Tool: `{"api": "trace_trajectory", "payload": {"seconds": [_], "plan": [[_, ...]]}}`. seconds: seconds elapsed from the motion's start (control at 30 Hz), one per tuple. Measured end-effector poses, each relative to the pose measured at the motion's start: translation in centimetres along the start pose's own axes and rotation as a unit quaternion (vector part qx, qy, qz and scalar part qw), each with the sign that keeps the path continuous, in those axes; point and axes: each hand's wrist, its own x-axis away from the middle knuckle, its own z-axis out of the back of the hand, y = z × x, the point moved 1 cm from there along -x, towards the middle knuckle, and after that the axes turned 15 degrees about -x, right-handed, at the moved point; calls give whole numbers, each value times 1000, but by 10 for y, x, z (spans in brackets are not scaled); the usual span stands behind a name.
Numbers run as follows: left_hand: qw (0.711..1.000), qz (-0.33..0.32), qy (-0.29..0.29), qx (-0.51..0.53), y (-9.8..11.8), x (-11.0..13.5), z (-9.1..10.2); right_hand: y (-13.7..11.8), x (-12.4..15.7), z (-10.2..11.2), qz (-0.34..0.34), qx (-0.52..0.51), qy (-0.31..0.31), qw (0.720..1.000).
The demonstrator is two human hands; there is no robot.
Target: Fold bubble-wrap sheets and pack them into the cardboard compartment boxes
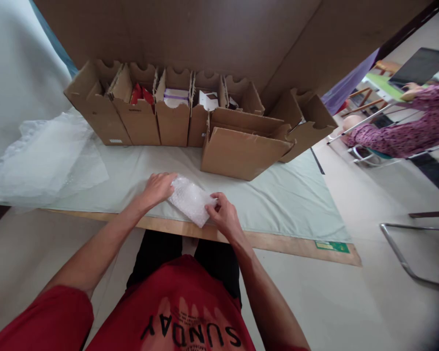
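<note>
Bubble-wrapped packet between two hands, at the near edge of a wooden table.
Smooth, pale floor extends around; at far right a person in patterned purplish clothing sits beside a dark laptop. A thin, wrinkled pale-green cloth covers the table. On its far side stand stiff brown cardboard boxes, narrow, with notched rims. Translucent plastic sheets lie loosely at left. The packet is flat, oblong, bumpy; the right hand pinches its right corner, while the left hand curls over its left end, whether gripping I cannot tell.
</note>
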Motion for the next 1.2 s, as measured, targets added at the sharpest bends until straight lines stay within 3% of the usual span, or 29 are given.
{"api": "trace_trajectory", "payload": {"seconds": [0.1,0.2,0.27,0.37,0.47,0.57,0.63,0.7,0.8,0.87,0.93,1.07,1.2], "plan": [[998,-47,39,0,12,-22,3,2,33,-23,-5,-180,39,983],[993,-51,108,19,19,-25,-1,1,54,-43,-60,-304,1,951],[983,-57,165,61,16,-6,-7,-1,58,-47,-93,-337,-32,936],[958,-120,223,134,6,44,-17,-2,55,-43,-115,-360,-44,925],[944,-199,196,174,2,94,-26,-1,49,-39,-123,-381,-42,915],[942,-220,185,172,14,114,-33,1,48,-38,-127,-396,-52,908],[939,-202,221,169,25,113,-38,3,49,-35,-118,-394,-83,908],[934,-173,258,178,32,106,-42,6,51,-29,-76,-346,-110,929],[924,-146,289,201,35,99,-42,8,53,-14,39,-180,-69,981],[920,-143,297,212,34,97,-39,7,49,-7,101,-79,-39,991],[921,-140,293,214,32,95,-35,5,39,-7,131,-44,-54,989],[932,-129,261,216,29,91,-30,8,10,-18,91,-98,-104,986],[938,-108,210,252,25,85,-31,15,-9,-25,25,-186,-100,977]]}}
